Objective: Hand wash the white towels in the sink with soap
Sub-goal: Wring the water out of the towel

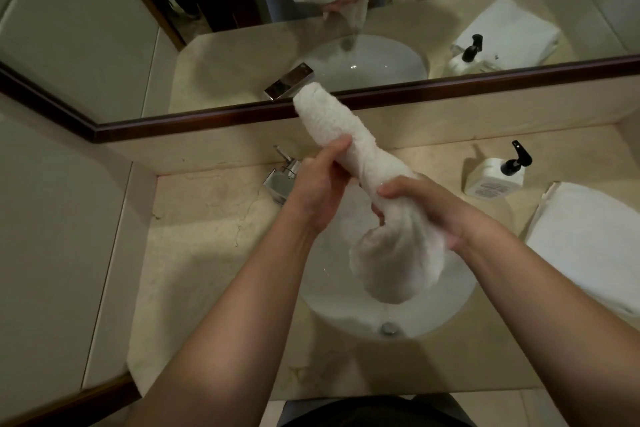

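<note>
White wet towel [349, 152] is hanging above the sink [450, 308], so drips are falling in. Left hand [317, 184] and right hand [420, 208] are both gripping it, likely squeezing. 1 folded towel [588, 246] is waiting on the table [207, 253] beside the sink.

Over the white sink [446, 319], both hands grip a rolled, wet white towel [341, 135]: the left hand [320, 180] around its middle, the right hand [420, 206] nearer the bunched lower end. A soap bottle [493, 178] and folded towel [588, 246] sit on the table [207, 236].
</note>
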Demonstrator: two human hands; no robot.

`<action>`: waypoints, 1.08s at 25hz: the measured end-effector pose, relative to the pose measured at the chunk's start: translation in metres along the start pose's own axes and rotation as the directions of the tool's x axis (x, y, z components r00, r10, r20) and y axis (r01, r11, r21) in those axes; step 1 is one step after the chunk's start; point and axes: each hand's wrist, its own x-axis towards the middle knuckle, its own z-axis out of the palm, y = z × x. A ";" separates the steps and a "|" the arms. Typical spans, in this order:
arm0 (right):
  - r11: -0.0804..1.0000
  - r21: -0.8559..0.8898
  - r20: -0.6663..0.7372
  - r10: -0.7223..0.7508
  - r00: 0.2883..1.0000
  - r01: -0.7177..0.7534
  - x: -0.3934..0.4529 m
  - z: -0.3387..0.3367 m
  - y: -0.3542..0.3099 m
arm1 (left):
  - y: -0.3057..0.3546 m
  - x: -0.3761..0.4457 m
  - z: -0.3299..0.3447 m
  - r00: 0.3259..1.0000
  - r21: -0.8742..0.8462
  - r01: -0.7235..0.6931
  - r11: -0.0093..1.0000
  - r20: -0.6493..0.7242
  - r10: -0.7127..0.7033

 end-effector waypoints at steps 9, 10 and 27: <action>0.999 0.020 0.074 0.023 0.997 -0.025 -0.012 0.010 0.001 | 0.004 -0.005 0.022 0.984 -0.075 0.053 0.996 0.175 -0.039; 0.997 -0.029 0.027 -0.065 0.998 0.066 -0.015 0.014 0.001 | 0.003 -0.008 0.025 0.990 -0.079 0.077 0.994 0.122 -0.067; 0.632 -0.768 -0.283 -0.478 0.831 0.102 -0.004 0.000 0.063 | -0.064 -0.030 0.048 0.739 -0.202 0.065 0.977 -0.648 -0.184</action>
